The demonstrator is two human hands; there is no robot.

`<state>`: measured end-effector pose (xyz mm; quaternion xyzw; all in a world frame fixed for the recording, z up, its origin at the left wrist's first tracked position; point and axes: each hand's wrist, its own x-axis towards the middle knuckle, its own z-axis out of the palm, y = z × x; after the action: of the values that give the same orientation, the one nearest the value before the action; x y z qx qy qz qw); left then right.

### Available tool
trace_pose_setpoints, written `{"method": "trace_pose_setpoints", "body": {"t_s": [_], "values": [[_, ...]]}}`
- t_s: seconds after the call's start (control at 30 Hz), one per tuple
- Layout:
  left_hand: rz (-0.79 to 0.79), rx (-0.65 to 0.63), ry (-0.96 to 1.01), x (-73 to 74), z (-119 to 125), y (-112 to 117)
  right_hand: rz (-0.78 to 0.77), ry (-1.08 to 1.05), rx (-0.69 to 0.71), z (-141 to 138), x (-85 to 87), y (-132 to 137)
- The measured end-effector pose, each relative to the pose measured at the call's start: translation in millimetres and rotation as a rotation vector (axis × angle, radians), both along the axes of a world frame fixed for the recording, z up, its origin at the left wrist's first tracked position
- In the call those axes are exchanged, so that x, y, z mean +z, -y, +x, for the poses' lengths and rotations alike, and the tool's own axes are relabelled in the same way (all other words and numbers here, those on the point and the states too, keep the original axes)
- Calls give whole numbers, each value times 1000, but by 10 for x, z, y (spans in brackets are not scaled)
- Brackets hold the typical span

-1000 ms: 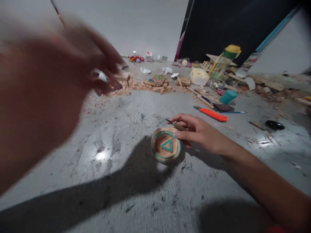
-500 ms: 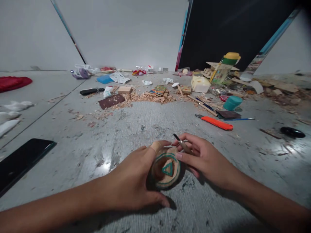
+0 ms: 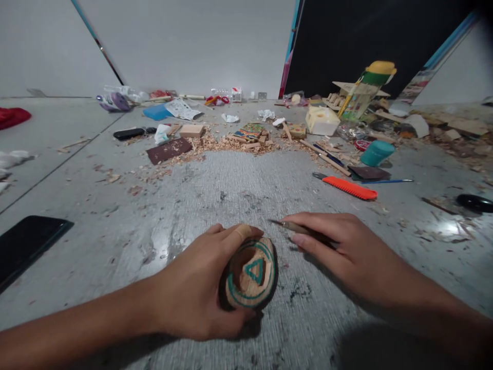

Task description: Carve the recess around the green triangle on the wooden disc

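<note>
A round carved wood piece (image 3: pixel 235 291) lies low on the grey floor, with green ring lines and a green triangle on a raised part at its centre. Around its left side curl the fingers and thumb of my left hand (image 3: pixel 204 282), gripping it; a tan band circles one finger. To the right, apart from the wood, my right hand (image 3: pixel 346 252) pinches a small carving chisel (image 3: pixel 304 229) with a wooden handle. Its thin metal tip points left, just above the floor. My palm hides the chisel's rear end.
An orange utility knife (image 3: pixel 348 187) lies ahead on the right, near a teal cup (image 3: pixel 377 153). Wood shavings (image 3: pixel 215 144), brown sandpaper (image 3: pixel 169 150) and a matchbox-like block (image 3: pixel 248 132) spread farther off. A black phone (image 3: pixel 31 246) rests at left.
My right hand with the chisel has moved right, away from the wood piece. My left hand has turned the piece and shifted it slightly left. The view has tilted down a little.
</note>
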<state>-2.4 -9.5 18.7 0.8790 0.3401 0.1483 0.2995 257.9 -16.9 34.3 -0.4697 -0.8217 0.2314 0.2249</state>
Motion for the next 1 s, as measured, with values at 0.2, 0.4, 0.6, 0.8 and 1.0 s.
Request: {"method": "trace_pose_setpoints", "body": {"t_s": [0.2,0.4,0.6,0.8,1.0], "values": [[-18,-26,-58,4,-16,-37,112,287,224,99,70,21],[-25,-40,-101,61,-6,-33,317,413,245,57,43,95],[20,-40,-143,26,6,-42,545,478,213,13,-53,203],[38,-40,-101,-13,28,-16,539,500,171,-8,-30,302],[49,-38,-69,-50,33,-6,573,582,112,-107,-35,416]]}}
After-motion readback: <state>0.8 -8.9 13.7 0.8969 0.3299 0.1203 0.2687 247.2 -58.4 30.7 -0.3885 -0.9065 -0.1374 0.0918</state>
